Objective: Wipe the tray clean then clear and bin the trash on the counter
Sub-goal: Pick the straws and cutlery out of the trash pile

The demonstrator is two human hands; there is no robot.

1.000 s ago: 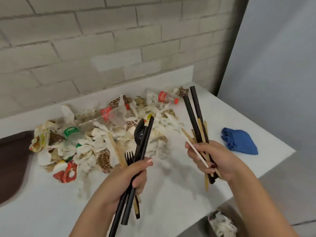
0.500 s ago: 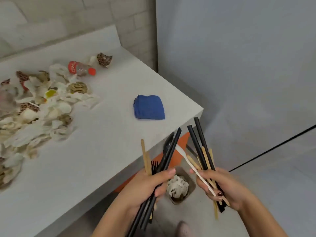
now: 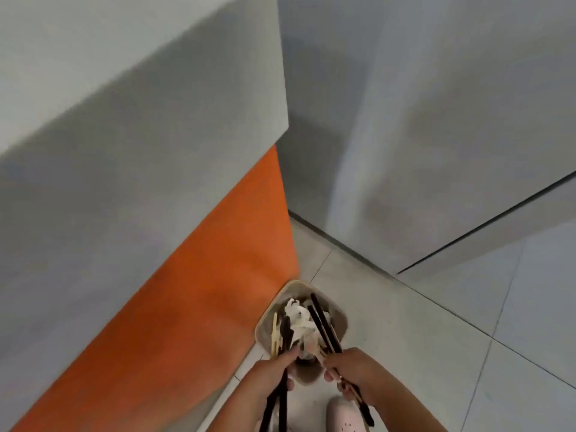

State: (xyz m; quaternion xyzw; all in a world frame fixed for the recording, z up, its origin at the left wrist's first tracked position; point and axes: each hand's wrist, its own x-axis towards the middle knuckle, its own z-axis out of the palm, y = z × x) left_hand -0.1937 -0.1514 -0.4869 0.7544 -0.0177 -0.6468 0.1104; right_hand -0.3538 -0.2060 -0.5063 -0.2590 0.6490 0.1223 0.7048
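A small beige bin [image 3: 338,313] stands on the floor at the counter's corner, with crumpled white paper [image 3: 297,313] inside. My left hand [image 3: 271,374] is shut on a bundle of black straws, black cutlery and wooden sticks [image 3: 280,335] whose tips point into the bin. My right hand [image 3: 352,374] is shut on another bundle of black straws and wooden sticks [image 3: 322,325], also angled into the bin's mouth. Both hands hover just above the bin's near rim. The tray, the trash pile and the blue cloth are out of view.
The white counter's corner and edge [image 3: 156,104] fill the upper left, with an orange panel [image 3: 202,291] beneath it. Grey walls [image 3: 436,120] rise on the right. The floor is pale tile [image 3: 436,353]. A light-coloured shoe [image 3: 346,416] is near the bottom.
My view has swung from the counter top down to the floor. Both hands have carried their bundles off the counter and lowered them over the bin.
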